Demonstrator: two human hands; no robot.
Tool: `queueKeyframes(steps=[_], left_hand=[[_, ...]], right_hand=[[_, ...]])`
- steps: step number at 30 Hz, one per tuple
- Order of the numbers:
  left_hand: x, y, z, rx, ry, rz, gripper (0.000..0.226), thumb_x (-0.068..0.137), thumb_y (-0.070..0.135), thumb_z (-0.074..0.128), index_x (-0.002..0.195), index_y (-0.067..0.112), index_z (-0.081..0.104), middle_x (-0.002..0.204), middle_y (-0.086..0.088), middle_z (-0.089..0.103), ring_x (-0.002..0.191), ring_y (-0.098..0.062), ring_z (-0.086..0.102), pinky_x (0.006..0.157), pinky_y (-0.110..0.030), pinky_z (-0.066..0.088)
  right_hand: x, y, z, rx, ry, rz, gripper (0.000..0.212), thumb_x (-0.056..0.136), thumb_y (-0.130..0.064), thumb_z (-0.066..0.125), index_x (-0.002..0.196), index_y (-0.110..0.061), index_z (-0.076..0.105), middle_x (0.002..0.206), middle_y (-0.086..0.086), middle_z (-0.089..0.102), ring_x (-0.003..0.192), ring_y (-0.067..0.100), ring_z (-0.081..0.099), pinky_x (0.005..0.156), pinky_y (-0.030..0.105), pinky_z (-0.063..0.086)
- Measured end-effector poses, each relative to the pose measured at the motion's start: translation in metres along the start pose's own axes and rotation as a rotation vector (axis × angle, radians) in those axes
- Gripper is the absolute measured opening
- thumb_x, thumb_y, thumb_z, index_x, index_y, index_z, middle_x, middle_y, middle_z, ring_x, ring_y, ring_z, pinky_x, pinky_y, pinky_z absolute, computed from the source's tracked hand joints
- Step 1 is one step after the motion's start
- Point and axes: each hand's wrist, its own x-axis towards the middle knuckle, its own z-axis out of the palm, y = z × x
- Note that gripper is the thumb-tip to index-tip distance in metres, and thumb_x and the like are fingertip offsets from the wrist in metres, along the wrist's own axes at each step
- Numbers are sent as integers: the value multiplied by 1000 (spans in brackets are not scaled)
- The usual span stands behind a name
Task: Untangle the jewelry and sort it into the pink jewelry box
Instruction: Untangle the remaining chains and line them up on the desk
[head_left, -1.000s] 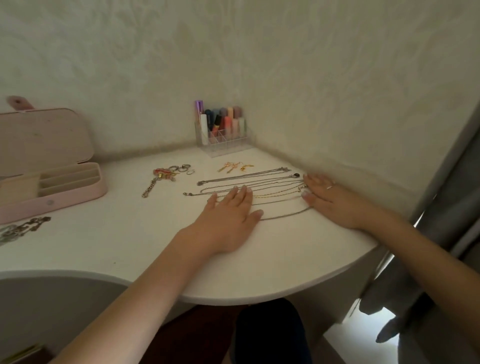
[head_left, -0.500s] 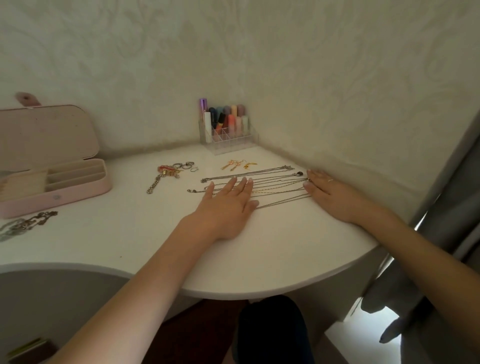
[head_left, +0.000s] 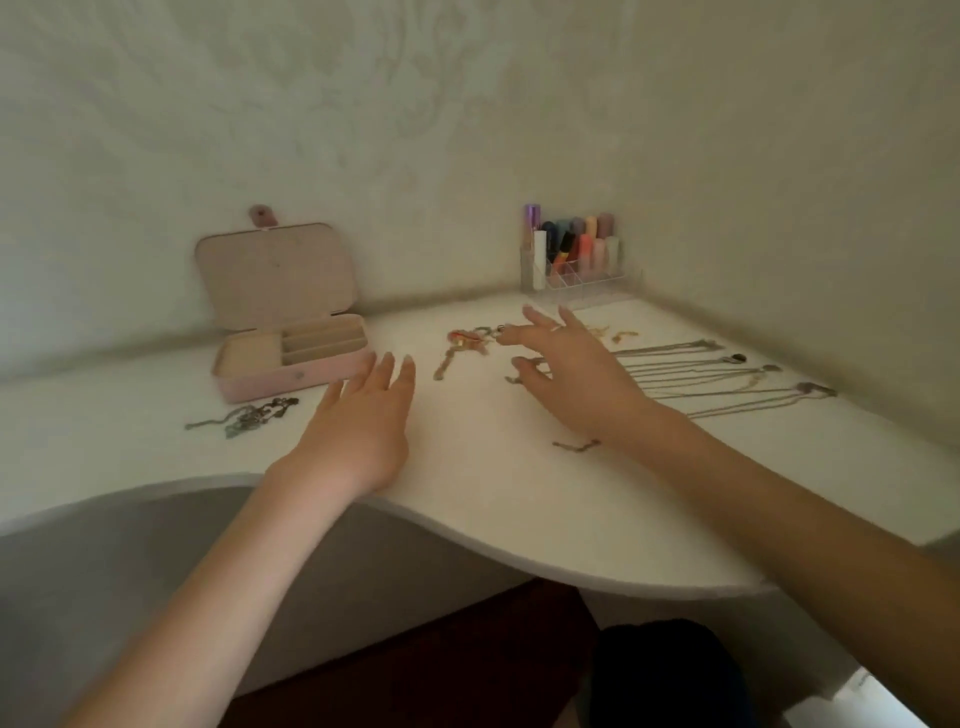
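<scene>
Both hands hung over the white curved table (head_left: 493, 499): left hand (head_left: 358, 431) flat, fingers together, near the open pink jewelry box (head_left: 291, 332); right hand (head_left: 571, 374) fingers spread, holding nothing, beside straightened thin metal chains (head_left: 717, 379).

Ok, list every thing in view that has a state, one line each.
pink jewelry box: lid open, standing upright; nothing visible in the compartments.
tangled chains: in a clump, on the table in front of the box.
necklaces: laid out straight, side by side.
bracelet: stretched out on the table.
left hand: open, fingers straight.
right hand: open, fingers spread, holding nothing.
</scene>
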Motion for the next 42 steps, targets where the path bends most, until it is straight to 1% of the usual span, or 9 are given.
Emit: queueKeyframes(steps=[5,11,17,23,26,33,38,40,42], left_hand=[[-24,-89,8,-38,144,-275,40,91,4,39,129,6,50,131,-20,50,120,-39,47,97,-48,43],[-28,-134,22,-125,300,-291,22,91,23,53,103,18,71,99,-17,67,91,-39,60,78,-45,50],[-22,-126,25,-385,558,-243,9,92,11,52,91,5,59,83,-13,64,79,-31,56,69,-41,45],[-6,-124,3,-1023,691,-480,18,98,11,37,82,13,44,71,5,55,63,-6,50,50,-13,37],[6,-133,8,-1242,728,-531,19,97,13,39,79,17,44,69,-2,59,61,-16,53,54,-30,42],[6,-142,16,-1349,788,-596,15,97,14,42,82,16,45,65,1,50,47,-9,43,48,-27,36],[5,-140,22,-1073,724,-534,15,91,18,50,77,15,53,70,1,54,64,-17,48,64,-27,40],[4,-138,22,-956,753,-560,11,90,15,50,81,10,54,72,4,53,68,-15,47,57,-17,35],[4,-136,22,-853,757,-573,8,88,11,50,82,8,54,77,1,54,77,-21,49,57,-23,28]], right_hand=[[55,-82,65,94,-265,-204,40,95,-7,44,132,-18,53,144,7,46,136,25,37,116,36,21],[83,-141,120,109,-327,-285,35,94,-11,42,124,-15,61,126,15,60,115,32,55,94,42,46],[93,-131,127,165,-159,-245,16,88,-9,54,90,-8,70,95,13,67,91,29,60,74,35,44],[98,-121,127,298,-142,-89,14,88,-7,57,93,-4,69,96,12,67,92,25,60,84,37,46],[100,-117,126,314,-145,-61,15,88,-6,57,95,-6,70,96,10,69,93,23,60,85,37,47],[100,-107,128,233,-112,-43,12,89,-11,57,92,-1,64,94,14,66,91,30,58,80,40,46],[98,-108,119,260,-154,-10,11,87,-14,64,92,-5,67,94,11,67,87,23,57,74,28,40],[98,-107,116,256,-192,29,12,87,-16,65,89,-4,66,93,12,67,86,23,57,73,28,39],[98,-105,115,219,-227,29,13,89,-17,63,90,-3,64,96,15,65,92,27,57,75,30,39]])
